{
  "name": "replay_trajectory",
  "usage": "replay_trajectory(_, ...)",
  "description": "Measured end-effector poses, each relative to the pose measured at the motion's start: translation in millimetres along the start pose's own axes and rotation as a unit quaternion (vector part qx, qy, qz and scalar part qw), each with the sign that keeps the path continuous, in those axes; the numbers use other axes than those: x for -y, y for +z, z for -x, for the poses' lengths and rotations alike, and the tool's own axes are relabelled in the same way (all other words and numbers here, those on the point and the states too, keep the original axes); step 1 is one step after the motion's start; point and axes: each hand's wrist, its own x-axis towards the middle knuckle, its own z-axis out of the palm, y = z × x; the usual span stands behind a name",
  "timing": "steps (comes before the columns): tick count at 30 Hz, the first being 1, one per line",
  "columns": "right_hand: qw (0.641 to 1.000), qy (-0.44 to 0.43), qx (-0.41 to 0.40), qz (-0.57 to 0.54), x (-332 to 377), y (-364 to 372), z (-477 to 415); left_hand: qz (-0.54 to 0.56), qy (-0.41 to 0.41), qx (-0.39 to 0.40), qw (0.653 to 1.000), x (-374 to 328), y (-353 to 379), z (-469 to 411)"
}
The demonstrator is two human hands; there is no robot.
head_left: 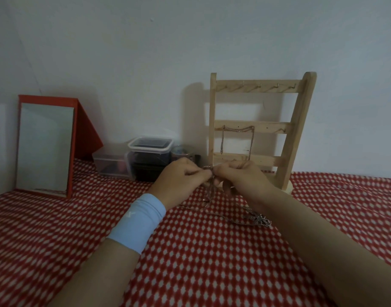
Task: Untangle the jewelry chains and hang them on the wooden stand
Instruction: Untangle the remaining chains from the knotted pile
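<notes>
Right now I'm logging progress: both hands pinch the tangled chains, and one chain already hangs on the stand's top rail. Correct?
No. The head view shows the hung chain on the stand's middle rail, not the top. The left hand and right hand do pinch the tangled chains.

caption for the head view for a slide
Untangling: left hand and right hand pinch a tangled chain over red patterned cloth before a wooden stand bearing one hung chain

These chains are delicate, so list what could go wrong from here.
The left hand and right hand pinch the tangled chains close together; pulling hard could tighten the knot. The pendant lies beside the right forearm and might snag. A jerk could bump the wooden stand just behind.
</notes>
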Motion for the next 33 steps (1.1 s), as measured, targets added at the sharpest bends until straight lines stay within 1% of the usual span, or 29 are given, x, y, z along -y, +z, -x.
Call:
replay_trajectory(3,0.999,-0.024,-0.010,0.027,-1.1,1.9,0.2,0.027,0.005,-0.014,1.000,2.4,3.9,-0.5)
replay_trajectory(6,0.996,-0.037,-0.060,0.049,-2.2,3.1,-0.8,0.058,0.002,-0.044,0.997,6.1,9.0,-1.5)
replay_trajectory(8,0.989,-0.045,-0.103,0.100,-3.5,3.8,-2.2,0.066,0.012,-0.066,0.996,6.0,11.9,-0.8)
replay_trajectory(10,0.984,-0.029,-0.110,0.139,-5.1,4.3,-4.1,0.079,0.018,-0.086,0.993,7.5,14.7,-1.9)
replay_trajectory(11,0.985,-0.004,-0.097,0.145,-5.1,3.6,-4.5,0.100,0.006,-0.091,0.991,8.3,15.8,-1.7)
replay_trajectory(12,0.987,0.027,-0.074,0.143,-4.6,2.4,-4.5,0.144,-0.023,-0.085,0.986,8.9,16.9,-0.8)
replay_trajectory(13,0.988,0.060,-0.043,0.134,-3.0,1.1,-3.9,0.211,-0.064,-0.061,0.973,9.9,18.3,-0.6)
replay_trajectory(15,0.987,0.108,0.005,0.123,-0.9,-0.4,-3.3,0.338,-0.136,0.018,0.931,10.4,19.8,1.5)
replay_trajectory(16,0.985,0.117,0.010,0.127,-0.5,-0.2,-3.3,0.364,-0.154,0.052,0.917,11.0,19.6,3.0)
replay_trajectory(18,0.987,0.122,0.002,0.100,-2.0,0.0,-3.8,0.338,-0.156,0.091,0.924,15.1,21.3,2.6)
replay_trajectory(19,0.990,0.126,0.012,0.057,-3.1,0.2,-4.0,0.318,-0.156,0.095,0.930,15.5,21.9,1.5)
replay_trajectory(20,0.991,0.130,0.038,0.001,-3.7,0.8,-4.1,0.309,-0.158,0.097,0.933,15.5,22.6,0.3)
replay_trajectory(22,0.978,0.139,0.102,-0.120,-3.0,3.2,-3.6,0.342,-0.165,0.109,0.919,15.2,22.9,-1.5)
replay_trajectory(24,0.962,0.137,0.131,-0.194,-3.1,2.1,-4.0,0.367,-0.146,0.121,0.911,13.6,20.0,0.0)
replay_trajectory(25,0.963,0.123,0.142,-0.192,-4.0,-0.5,-4.8,0.368,-0.125,0.107,0.915,15.7,18.8,-0.4)
replay_trajectory(26,0.966,0.111,0.160,-0.168,-5.3,-3.6,-5.5,0.375,-0.104,0.084,0.917,17.0,17.5,0.4)
replay_trajectory(28,0.967,0.115,0.203,-0.103,-7.9,-8.5,-5.9,0.417,-0.098,0.041,0.903,16.0,14.9,0.5)
replay_trajectory(30,0.965,0.154,0.198,-0.082,-9.0,-5.5,-4.6,0.445,-0.100,0.055,0.888,18.9,16.7,-1.5)
replay_trajectory(32,0.974,0.159,0.131,-0.090,-10.1,-1.7,-6.4,0.449,-0.115,0.071,0.883,17.0,18.8,-0.8)
replay_trajectory(33,0.979,0.149,0.082,-0.110,-9.6,-1.8,-7.5,0.428,-0.120,0.074,0.893,16.9,19.2,0.0)
